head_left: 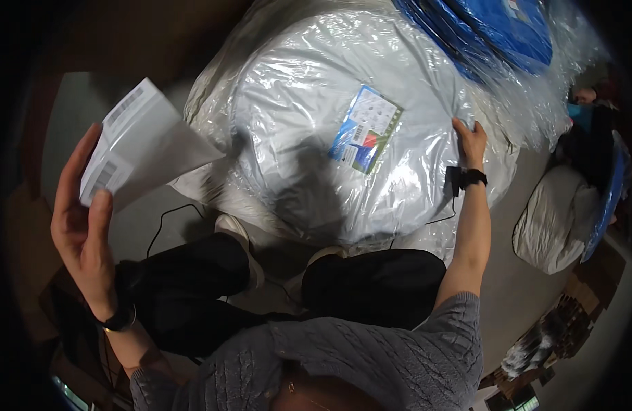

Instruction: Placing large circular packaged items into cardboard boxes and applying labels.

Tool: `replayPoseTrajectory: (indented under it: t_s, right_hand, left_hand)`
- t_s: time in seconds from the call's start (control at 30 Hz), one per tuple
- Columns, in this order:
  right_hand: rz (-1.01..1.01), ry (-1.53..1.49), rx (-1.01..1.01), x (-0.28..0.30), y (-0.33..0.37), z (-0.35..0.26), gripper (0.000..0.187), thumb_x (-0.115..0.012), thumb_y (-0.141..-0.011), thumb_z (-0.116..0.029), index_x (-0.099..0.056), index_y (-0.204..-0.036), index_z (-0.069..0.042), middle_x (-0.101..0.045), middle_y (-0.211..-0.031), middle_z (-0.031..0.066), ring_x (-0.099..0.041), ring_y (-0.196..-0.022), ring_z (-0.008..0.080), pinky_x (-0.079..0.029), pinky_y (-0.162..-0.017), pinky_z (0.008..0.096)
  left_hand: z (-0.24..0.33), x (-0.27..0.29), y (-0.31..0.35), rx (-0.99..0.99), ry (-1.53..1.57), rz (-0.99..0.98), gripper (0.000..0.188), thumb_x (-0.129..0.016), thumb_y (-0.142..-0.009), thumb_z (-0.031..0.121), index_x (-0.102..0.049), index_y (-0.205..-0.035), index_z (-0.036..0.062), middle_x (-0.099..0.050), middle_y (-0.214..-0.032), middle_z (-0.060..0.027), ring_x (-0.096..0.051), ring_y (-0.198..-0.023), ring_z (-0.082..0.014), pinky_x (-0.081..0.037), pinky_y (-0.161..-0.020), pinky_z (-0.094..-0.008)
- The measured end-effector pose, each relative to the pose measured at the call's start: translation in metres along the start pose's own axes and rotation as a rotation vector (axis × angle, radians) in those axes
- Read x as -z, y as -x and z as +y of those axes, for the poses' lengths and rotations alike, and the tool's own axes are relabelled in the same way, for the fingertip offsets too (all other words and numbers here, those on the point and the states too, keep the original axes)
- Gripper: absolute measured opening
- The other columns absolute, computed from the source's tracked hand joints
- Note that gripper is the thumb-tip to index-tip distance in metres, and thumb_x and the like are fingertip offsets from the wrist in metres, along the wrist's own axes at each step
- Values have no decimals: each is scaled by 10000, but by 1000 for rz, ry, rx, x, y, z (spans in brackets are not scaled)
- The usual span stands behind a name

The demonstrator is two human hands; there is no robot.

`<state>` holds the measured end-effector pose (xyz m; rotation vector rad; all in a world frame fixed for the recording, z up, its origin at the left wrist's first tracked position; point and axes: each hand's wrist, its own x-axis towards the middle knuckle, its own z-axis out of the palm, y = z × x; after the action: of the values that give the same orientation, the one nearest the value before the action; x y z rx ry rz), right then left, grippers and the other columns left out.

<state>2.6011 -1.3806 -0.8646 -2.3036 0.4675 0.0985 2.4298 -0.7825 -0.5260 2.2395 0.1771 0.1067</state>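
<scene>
White paper (141, 147) in the left hand (83, 222), right hand (473, 145) on a big wrapped package (282, 89).
The left hand, at 9 o'clock in the view, pinches the paper between thumb and fingers; the sheet juts out toward 2 o'clock from it, clear of the hand's palm. The round, silvery-white package lies at 12 o'clock, beyond the person's knees, in shiny clear plastic, with a colourful card (366, 130) near its middle. The right hand touches the package's 3 o'clock edge, thumb and finger apart; whether it grips the plastic, I cannot tell. A blue wrapped bundle (514, 34) sits at the package's 1 o'clock.
</scene>
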Motion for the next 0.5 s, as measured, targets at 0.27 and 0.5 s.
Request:
replayPoseTrajectory:
  t_s: [0.27,0.5]
  right_hand:
    - [-29,-493,107,69,76,-161,298,-756,-789,-126,-596,-977,42,-645,-888,45,-575,-736,84,-465,-683,206]
    - [-59,-224,466,128,183,-260,295,-781,-738,-125,-548,-890,-25,-573,-820,1,-517,-772,98,-423,-726,238]
  left_hand:
    - [6,-1,-54,-105,66,259,485,-585,-924,93,-426,-1369,-15,-513,-1323,-130,-519,-1128,-132,-387,-954,-254]
    - [102,95,-112,-468,-38,38,468,-511,-940,131,-412,-1378,-2,-531,-1296,-137,-496,-1209,-227,-394,-1016,-332]
